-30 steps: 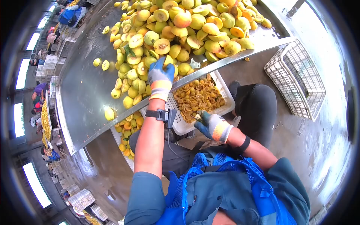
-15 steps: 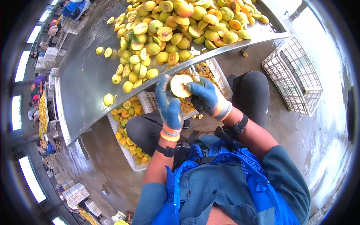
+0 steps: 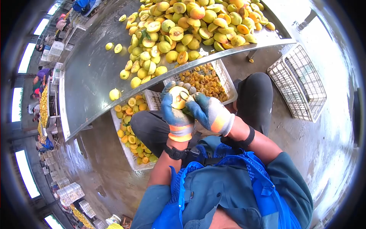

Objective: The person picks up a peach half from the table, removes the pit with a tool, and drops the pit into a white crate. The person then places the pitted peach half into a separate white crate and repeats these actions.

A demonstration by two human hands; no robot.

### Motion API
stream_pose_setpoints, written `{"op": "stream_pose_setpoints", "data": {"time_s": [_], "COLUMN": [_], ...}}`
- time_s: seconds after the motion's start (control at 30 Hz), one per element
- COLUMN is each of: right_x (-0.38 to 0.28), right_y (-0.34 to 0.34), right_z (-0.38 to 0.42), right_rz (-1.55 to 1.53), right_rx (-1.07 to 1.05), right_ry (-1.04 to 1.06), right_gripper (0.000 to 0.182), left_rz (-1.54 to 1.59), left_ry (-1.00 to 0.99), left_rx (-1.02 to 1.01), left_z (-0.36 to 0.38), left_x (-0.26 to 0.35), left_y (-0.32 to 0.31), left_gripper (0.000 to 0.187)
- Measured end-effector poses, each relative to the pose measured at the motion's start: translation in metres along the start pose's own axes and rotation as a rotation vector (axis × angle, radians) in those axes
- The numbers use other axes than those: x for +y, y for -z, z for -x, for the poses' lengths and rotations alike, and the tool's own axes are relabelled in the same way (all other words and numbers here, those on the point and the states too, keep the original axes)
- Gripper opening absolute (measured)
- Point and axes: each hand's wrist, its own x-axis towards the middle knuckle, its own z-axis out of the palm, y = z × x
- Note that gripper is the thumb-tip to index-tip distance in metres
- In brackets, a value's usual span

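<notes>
My left hand (image 3: 176, 115), in a blue-coated knit glove, cups a halved yellow peach (image 3: 177, 100) with its cut face up. My right hand (image 3: 209, 110), gloved the same way, is closed around a small pitting tool whose curved metal loop (image 3: 185, 94) lies at the middle of the cut face. The tool's handle is hidden in my fingers. Both hands are close together above my lap, just in front of the metal table's edge. Beyond them, a large heap of halved peaches (image 3: 187, 40) covers part of the tabletop.
The metal table (image 3: 89, 76) slopes across the front. Beneath its edge stand a white crate (image 3: 230, 84) of peach scraps and another white crate (image 3: 131, 162) of hollowed halves. A third white crate (image 3: 299, 86) stands right on the wet floor. Several people work far left.
Both hands have come lower and nearer my body with the peach half. The right hand's metal loop now lies on the cut face. The view has shifted slightly.
</notes>
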Motion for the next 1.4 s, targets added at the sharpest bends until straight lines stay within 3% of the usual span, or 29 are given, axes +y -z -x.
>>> {"op": "stream_pose_setpoints", "data": {"time_s": [0.13, 0.33, 0.57, 0.67, 0.8, 0.93, 0.97, 1.1, 1.17, 1.3, 1.4], "right_x": [0.004, 0.007, -0.004, 0.011, 0.005, 0.012, 0.027, 0.023, 0.044, 0.054, 0.058], "right_y": [-0.008, -0.016, -0.003, -0.007, 0.003, 0.004, -0.001, -0.003, -0.004, -0.006, -0.006], "right_z": [0.001, 0.002, -0.002, -0.001, -0.002, -0.006, -0.004, -0.006, -0.007, -0.009, -0.012], "right_rz": [0.082, -0.134, 0.077, 0.001, -0.270, -0.451, -0.209, -0.120, -0.145, 0.012, -0.083], "right_rx": [0.005, 0.009, -0.153, -0.109, -0.281, -0.417, -0.365, -0.368, -0.373, -0.376, -0.432], "right_ry": [-0.023, -0.071, -0.113, -0.001, -0.171, -0.276, 0.012, -0.156, 0.082, 0.248, 0.106], "right_gripper": [0.037, 0.039, 0.040, 0.039, 0.042, 0.032, 0.032, 0.045, 0.046, 0.048, 0.050], "left_rz": [0.056, -0.067, -0.181, -0.187, -0.145, -0.130, -0.114, -0.182, -0.182, -0.218, -0.250], "left_ry": [0.027, -0.060, -0.048, -0.066, 0.049, 0.081, 0.089, 0.074, 0.080, 0.063, 0.041], "left_rx": [-0.047, -0.025, 0.020, 0.046, 0.044, 0.042, 0.043, 0.112, 0.140, 0.151, 0.144], "left_z": [0.003, 0.007, 0.004, -0.001, -0.005, -0.001, -0.004, -0.004, -0.003, -0.004, -0.010], "left_x": [-0.002, -0.004, -0.006, -0.010, -0.008, -0.006, -0.009, -0.013, -0.015, -0.018, -0.022], "left_y": [0.010, 0.002, 0.003, 0.006, 0.012, 0.013, 0.018, 0.020, 0.022, 0.027, 0.035], "left_gripper": [0.035, 0.030, 0.031, 0.032, 0.037, 0.040, 0.042, 0.044, 0.045, 0.046, 0.047]}}
